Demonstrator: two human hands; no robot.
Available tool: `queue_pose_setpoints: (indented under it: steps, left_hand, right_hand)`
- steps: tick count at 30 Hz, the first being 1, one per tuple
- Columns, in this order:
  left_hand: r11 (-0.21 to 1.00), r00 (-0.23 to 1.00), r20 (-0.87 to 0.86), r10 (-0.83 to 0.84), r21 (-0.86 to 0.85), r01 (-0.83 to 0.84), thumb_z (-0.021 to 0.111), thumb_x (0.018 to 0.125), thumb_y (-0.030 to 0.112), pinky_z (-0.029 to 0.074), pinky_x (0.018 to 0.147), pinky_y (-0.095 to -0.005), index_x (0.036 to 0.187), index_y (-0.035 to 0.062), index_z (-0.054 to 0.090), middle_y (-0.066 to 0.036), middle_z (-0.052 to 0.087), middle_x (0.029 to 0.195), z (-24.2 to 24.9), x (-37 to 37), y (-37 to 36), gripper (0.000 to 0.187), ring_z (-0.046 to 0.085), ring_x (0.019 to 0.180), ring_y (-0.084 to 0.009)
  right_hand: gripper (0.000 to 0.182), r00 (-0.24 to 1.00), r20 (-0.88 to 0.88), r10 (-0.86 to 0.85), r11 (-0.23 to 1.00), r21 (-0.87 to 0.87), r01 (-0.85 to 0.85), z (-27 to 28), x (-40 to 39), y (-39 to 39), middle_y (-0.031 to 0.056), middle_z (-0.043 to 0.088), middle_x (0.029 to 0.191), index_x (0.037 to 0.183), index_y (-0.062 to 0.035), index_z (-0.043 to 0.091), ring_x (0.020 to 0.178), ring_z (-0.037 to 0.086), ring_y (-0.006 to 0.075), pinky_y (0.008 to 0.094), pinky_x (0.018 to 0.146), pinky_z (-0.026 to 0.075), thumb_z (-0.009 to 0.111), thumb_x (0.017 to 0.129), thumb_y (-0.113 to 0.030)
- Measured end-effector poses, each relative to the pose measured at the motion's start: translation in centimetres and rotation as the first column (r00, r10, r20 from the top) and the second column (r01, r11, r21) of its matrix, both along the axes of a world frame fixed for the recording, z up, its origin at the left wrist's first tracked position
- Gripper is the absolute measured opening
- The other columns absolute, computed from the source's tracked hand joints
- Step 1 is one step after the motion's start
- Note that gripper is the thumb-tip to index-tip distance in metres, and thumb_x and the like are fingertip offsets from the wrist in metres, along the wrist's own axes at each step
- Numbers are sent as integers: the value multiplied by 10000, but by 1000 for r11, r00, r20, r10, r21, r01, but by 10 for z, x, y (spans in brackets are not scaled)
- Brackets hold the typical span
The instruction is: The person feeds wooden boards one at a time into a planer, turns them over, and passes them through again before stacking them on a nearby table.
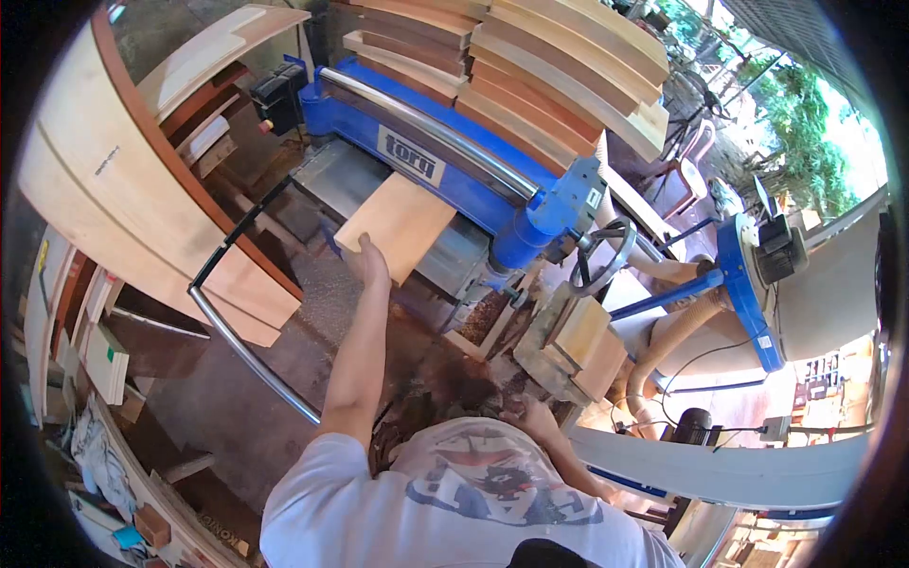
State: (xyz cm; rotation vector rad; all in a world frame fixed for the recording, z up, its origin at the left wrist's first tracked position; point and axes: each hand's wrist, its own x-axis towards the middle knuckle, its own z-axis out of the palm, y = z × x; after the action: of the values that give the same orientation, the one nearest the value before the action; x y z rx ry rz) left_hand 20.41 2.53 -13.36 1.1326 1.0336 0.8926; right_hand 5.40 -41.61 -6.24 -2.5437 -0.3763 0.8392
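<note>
A light wooden board [405, 220] lies on the metal bed [346, 175] of a blue planer [426, 142], its far end under the machine's front. My left hand [370, 260] is at the board's near left corner, with fingers under the edge and the thumb on top. My right hand [533, 417] hangs near my body at the right, away from the board; its fingers look curled, and what they hold, if anything, is too small to make out.
Stacked planks [559, 66] stand behind the planer. A handwheel [603, 256] is at its right end. Cut wood blocks [582, 341] sit to the right. A curved metal rail [251, 355] and large panels [123, 180] are on the left. A blue dust collector [748, 293] stands at far right.
</note>
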Motion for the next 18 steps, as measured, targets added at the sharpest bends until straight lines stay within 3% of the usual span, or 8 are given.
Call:
queue_pose_setpoints:
  steps: [3,4,7,12,14,15,18]
  left_hand:
    - [982,928,-351,123,176,-63,517,958,310,327,1083,-480,1410,-98,325,-295,406,1417,6,32,2,638,413,1304,-412]
    - [980,926,-356,126,189,-61,510,962,323,303,1098,-486,1422,-95,306,-302,371,1435,8,39,1,654,374,1323,-423]
    - [971,918,-372,140,235,-53,492,971,357,257,1128,-501,1450,-92,253,-321,292,1474,13,45,0,698,288,1362,-452]
    - [961,899,-391,197,256,-99,476,977,379,263,1120,-513,1448,-116,210,-343,265,1467,7,60,-5,734,267,1366,-461]
    - [942,910,-355,216,322,-98,476,964,376,277,1109,-521,1412,-118,269,-350,333,1415,6,60,-9,698,338,1318,-467]
    - [928,918,-326,225,360,-99,476,957,374,284,1103,-525,1394,-119,299,-354,367,1390,8,65,-8,681,373,1294,-471]
    - [926,856,-446,260,365,-91,474,958,393,291,1090,-546,1409,-105,282,-360,343,1405,15,74,-13,698,367,1289,-493]
  right_hand:
    - [606,995,-24,-92,994,59,93,9,-2,-5,202,701,985,1188,0,611,892,687,362,423,793,536,725,797,-449]
    - [608,991,-44,-127,986,100,130,13,-2,-4,205,699,991,1192,2,609,896,687,361,424,793,535,726,797,-444]
    - [578,987,-40,-154,985,-83,151,-4,5,-23,208,698,982,1162,8,613,891,689,353,424,788,534,725,801,-428]
    - [505,989,11,-145,989,-7,145,-4,30,-27,199,693,935,1096,13,613,850,689,331,416,746,535,736,800,-377]
    - [508,984,-37,-172,984,50,174,13,46,-14,195,690,938,1115,17,609,834,684,323,408,733,535,743,797,-356]
    - [504,986,41,-164,983,91,159,13,51,-11,188,688,922,1123,16,605,823,680,315,402,720,532,744,799,-344]
    - [494,962,211,-172,978,154,141,18,58,-20,171,680,890,1145,13,592,798,673,290,383,690,525,744,805,-311]
